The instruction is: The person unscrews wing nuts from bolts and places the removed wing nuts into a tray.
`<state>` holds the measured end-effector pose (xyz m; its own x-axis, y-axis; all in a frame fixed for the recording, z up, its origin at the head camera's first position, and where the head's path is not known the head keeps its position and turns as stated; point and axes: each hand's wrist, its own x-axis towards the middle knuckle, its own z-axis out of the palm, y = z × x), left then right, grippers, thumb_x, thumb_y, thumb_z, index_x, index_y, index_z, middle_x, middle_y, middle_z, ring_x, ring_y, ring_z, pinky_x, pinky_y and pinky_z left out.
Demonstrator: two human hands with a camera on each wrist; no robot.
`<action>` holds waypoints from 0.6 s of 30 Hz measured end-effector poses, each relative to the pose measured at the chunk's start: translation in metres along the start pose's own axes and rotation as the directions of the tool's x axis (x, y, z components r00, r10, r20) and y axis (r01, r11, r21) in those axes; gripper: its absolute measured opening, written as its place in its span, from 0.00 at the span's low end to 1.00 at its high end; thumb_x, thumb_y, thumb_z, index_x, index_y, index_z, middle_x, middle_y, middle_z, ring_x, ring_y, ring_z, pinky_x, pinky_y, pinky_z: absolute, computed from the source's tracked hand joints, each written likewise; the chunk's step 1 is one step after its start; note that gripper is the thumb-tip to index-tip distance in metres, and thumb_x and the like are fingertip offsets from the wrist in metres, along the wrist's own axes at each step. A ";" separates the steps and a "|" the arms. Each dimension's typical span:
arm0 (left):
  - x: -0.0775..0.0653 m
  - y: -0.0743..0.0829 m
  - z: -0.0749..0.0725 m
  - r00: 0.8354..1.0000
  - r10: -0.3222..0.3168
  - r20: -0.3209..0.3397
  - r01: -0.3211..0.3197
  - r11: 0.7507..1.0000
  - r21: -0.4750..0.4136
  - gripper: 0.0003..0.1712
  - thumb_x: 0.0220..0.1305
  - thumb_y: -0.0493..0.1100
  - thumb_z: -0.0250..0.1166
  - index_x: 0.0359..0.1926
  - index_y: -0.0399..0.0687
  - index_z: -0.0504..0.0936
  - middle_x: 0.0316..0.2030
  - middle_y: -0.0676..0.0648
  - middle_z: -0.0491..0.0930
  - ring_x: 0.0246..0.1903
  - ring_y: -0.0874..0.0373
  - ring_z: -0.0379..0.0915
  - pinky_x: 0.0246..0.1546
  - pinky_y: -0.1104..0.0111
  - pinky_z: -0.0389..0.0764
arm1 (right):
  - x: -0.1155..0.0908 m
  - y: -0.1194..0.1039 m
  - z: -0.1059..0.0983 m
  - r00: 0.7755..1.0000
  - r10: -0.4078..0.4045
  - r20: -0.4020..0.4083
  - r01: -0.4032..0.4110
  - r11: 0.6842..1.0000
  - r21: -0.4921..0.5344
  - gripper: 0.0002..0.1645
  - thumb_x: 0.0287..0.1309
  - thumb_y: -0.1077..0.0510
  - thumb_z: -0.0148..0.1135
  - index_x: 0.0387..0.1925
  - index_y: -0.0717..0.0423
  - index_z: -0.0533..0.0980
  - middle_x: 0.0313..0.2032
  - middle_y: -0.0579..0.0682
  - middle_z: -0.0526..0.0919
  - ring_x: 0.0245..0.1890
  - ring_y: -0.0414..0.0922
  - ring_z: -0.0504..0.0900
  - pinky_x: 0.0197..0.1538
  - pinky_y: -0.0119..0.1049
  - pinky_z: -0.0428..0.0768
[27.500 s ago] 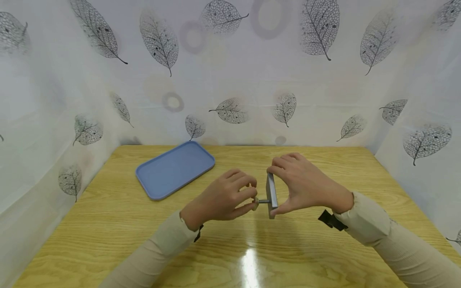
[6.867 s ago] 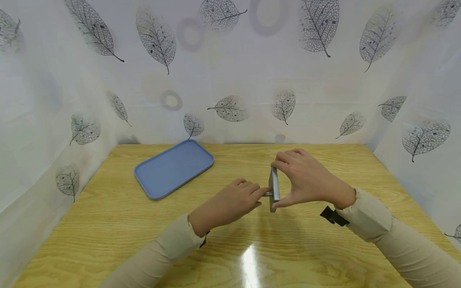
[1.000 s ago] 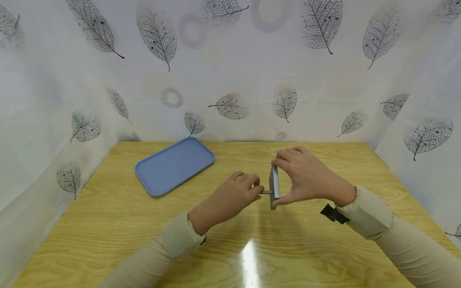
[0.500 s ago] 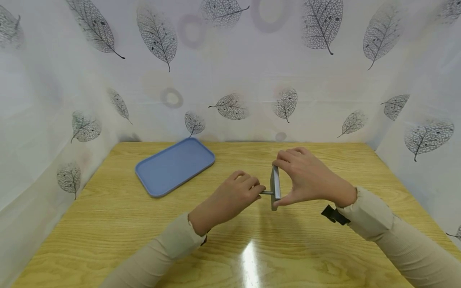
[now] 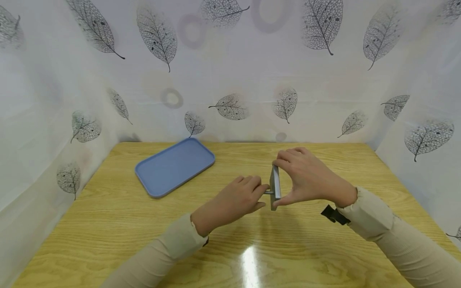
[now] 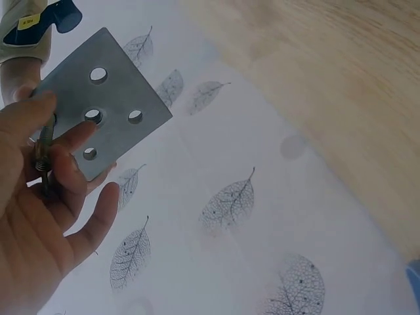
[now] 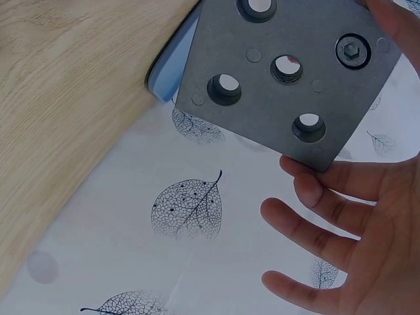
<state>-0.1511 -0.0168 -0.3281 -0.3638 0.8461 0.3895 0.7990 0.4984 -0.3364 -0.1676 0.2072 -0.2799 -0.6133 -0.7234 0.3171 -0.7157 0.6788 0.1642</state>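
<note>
Upright above the table, a grey square metal plate with several round holes is gripped at opposite edges by my right hand, thumb below and fingers above. A bolt runs through one corner hole. Its hex-socket head sits sunk in the plate's face in the right wrist view. On the other side, the thumb and fingers of my left hand pinch the protruding bolt close to the plate. The left wrist view shows the brassy, threaded bolt between those fingers, partly hidden by them.
A blue rectangular tray lies at the back left of the wooden table. White curtain with leaf prints encloses the back and both sides. Dark straps show at both wrists.
My left fingers have moved right along the bolt, closer to the plate, covering more of the shank than half a second ago. The right hand and plate hold still.
</note>
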 end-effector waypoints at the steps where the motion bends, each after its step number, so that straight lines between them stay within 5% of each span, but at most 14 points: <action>1: 0.000 0.000 0.000 1.000 0.001 0.010 -0.001 1.000 -0.002 0.18 0.64 0.49 0.61 0.51 0.47 0.77 0.33 0.54 0.71 0.27 0.65 0.64 0.29 0.76 0.66 | 0.000 0.000 0.000 1.000 -0.001 0.001 0.001 1.000 -0.001 0.56 0.20 0.19 0.66 0.44 0.58 0.78 0.40 0.52 0.79 0.41 0.48 0.77 0.51 0.52 0.73; 9: -0.001 -0.001 -0.002 1.000 0.005 0.029 -0.007 0.998 0.066 0.14 0.65 0.48 0.59 0.50 0.50 0.77 0.39 0.54 0.76 0.35 0.64 0.74 0.37 0.73 0.75 | -0.001 0.000 0.001 1.000 0.000 0.004 0.000 1.000 -0.013 0.54 0.24 0.19 0.65 0.44 0.57 0.78 0.40 0.52 0.79 0.40 0.48 0.77 0.51 0.52 0.73; 14: -0.001 -0.003 -0.003 1.000 0.006 0.030 -0.007 1.000 0.008 0.14 0.64 0.45 0.60 0.50 0.48 0.77 0.40 0.52 0.77 0.36 0.64 0.76 0.39 0.72 0.77 | -0.002 0.000 0.001 1.000 -0.005 -0.002 0.005 1.000 -0.015 0.54 0.24 0.19 0.66 0.44 0.57 0.78 0.40 0.52 0.79 0.41 0.48 0.77 0.50 0.52 0.74; 18: 0.001 -0.004 -0.002 1.000 0.002 0.010 -0.001 0.997 -0.075 0.12 0.63 0.41 0.62 0.47 0.45 0.77 0.38 0.48 0.74 0.28 0.64 0.72 0.31 0.76 0.75 | -0.001 0.000 0.002 1.000 -0.012 -0.019 0.012 1.000 -0.011 0.55 0.22 0.19 0.67 0.43 0.58 0.78 0.39 0.52 0.78 0.40 0.48 0.77 0.50 0.52 0.73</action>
<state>-0.1537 -0.0189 -0.3245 -0.3667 0.8490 0.3804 0.8332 0.4816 -0.2716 -0.1677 0.2080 -0.2817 -0.5978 -0.7292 0.3329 -0.7196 0.6712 0.1779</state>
